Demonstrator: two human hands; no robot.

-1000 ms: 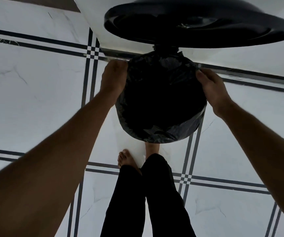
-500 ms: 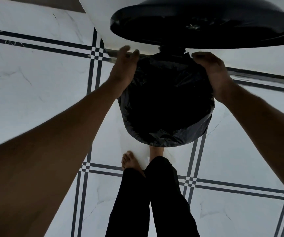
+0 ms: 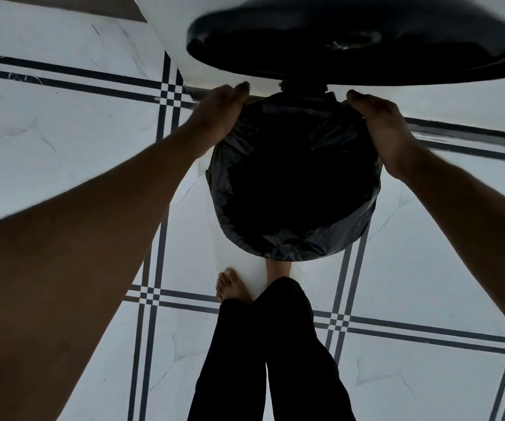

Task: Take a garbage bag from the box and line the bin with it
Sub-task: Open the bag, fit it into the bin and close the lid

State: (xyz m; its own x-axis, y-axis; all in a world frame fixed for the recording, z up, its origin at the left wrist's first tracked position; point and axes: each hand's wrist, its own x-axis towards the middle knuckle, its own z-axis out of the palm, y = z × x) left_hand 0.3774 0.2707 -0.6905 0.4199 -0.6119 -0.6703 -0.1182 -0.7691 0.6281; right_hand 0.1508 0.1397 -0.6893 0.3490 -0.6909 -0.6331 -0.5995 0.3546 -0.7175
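A round bin stands on the floor in front of my feet, its rim wrapped in a black garbage bag [image 3: 293,238] whose edge is folded down over the outside. The bag's dark inside fills the opening. The bin's black lid [image 3: 351,47] stands raised behind it. My left hand [image 3: 217,117] presses on the bag at the rim's far left side. My right hand [image 3: 381,126] presses on it at the far right side. Both hands lie with fingers over the folded plastic. The bin's own wall is hidden by the bag. No box is in view.
White marble-look floor tiles with dark striped borders [image 3: 160,189] surround the bin. A white wall or cabinet face [image 3: 166,22] rises behind the lid. My bare feet [image 3: 233,287] and black trouser legs [image 3: 275,354] stand just in front of the bin.
Both hands slid from the sides of the rim toward its back, close to the lid's hinge. The view shifted slightly downward.
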